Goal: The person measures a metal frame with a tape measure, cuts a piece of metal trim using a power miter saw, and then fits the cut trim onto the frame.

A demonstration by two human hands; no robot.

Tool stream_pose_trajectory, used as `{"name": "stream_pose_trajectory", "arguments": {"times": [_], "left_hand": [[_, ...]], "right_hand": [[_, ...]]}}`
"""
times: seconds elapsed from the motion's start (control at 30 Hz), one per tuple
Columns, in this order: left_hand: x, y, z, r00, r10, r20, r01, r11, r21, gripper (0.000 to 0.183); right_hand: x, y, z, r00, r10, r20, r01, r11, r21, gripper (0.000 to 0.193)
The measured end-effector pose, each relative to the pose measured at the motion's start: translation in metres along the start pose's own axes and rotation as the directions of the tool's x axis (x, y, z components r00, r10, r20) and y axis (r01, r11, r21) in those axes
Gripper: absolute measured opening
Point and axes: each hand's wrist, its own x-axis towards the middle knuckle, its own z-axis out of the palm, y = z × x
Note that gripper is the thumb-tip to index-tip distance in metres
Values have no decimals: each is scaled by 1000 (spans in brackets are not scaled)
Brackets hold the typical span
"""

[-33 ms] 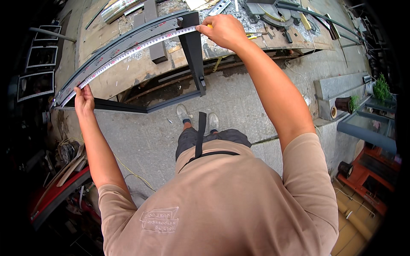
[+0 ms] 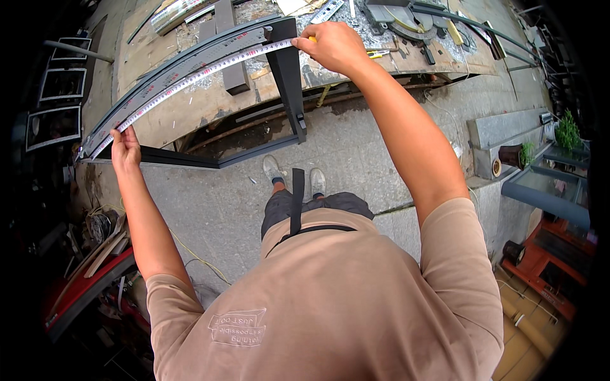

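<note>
A white measuring tape (image 2: 190,80) is stretched along the near side of a dark grey metal frame (image 2: 289,82), which stands upright against the workbench. At the frame's right corner my right hand (image 2: 330,46) is closed on the tape's end; a bit of yellow shows between its fingers, and the rest of what it grips is hidden. My left hand (image 2: 126,149) pinches the tape near the frame's left corner, thumb and fingertips against its edge. Along the frame's top runs a perforated metal strip with red marks. The tape lies close against this strip.
Behind the frame, the workbench (image 2: 178,120) carries a grey bar (image 2: 234,73), shavings and a mitre saw (image 2: 406,22). A small knife (image 2: 378,53) lies near my right hand. A yellow cord (image 2: 203,260) crosses the floor at left. Metal channel (image 2: 502,136) and potted plants (image 2: 567,130) stand at right.
</note>
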Motion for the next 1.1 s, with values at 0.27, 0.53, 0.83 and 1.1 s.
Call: {"name": "stream_pose_trajectory", "arguments": {"times": [0.27,0.53,0.83,1.1], "left_hand": [[0,-3,2,999,31,-36,-31,999,11,32],[-6,-3,0,1000,7,-2,-7,1000,14,23],[-17,-9,14,998,33,-54,-33,999,15,23],[-28,-14,18,998,39,-58,-37,999,36,23]], "right_hand": [[1,6,6,997,-56,-55,55,998,-22,42],[1,2,1,999,-37,-13,38,999,8,41],[1,5,4,997,-60,-38,60,998,3,40],[3,1,2,999,-41,-19,41,998,41,40]]}}
